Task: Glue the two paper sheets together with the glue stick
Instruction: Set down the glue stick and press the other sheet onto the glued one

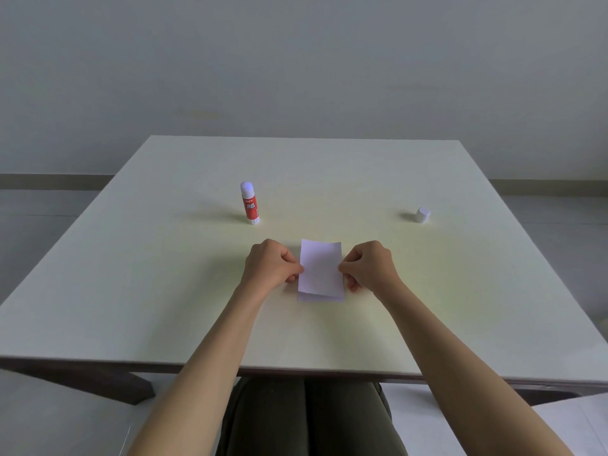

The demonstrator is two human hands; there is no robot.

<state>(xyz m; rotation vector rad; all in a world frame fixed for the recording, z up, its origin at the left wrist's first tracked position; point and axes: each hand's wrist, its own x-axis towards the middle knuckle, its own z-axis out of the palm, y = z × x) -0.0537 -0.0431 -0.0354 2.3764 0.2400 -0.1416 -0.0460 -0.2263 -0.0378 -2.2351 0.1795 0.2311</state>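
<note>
Dark green trousers (309,419) fill the bottom centre of the head view, just under the near edge of the pale table (164,307), and two bare forearms reach forward over that edge. Both arms end at a small stack of white paper lying near the middle of the table. The left hand (269,268) is curled into a loose fist, its thumb and forefinger pinched together on the left edge of the upper paper sheet (320,268). The right hand (370,266) mirrors it, thumb and forefinger pinched on the sheet's right edge. This upper sheet lies over the lower paper sheet (320,297), of which only a narrow strip shows along the near side; the upper sheet's near edge looks slightly lifted and bowed, so the two are not quite squared up. Beyond the left hand, well apart from the paper, the glue stick (250,203) stands upright on the table, red label facing the camera, its pale tip uncovered. Its white cap (422,215) sits far off to the right of the table, beyond the right hand. A plain grey wall (296,60) rises behind the table.
</note>
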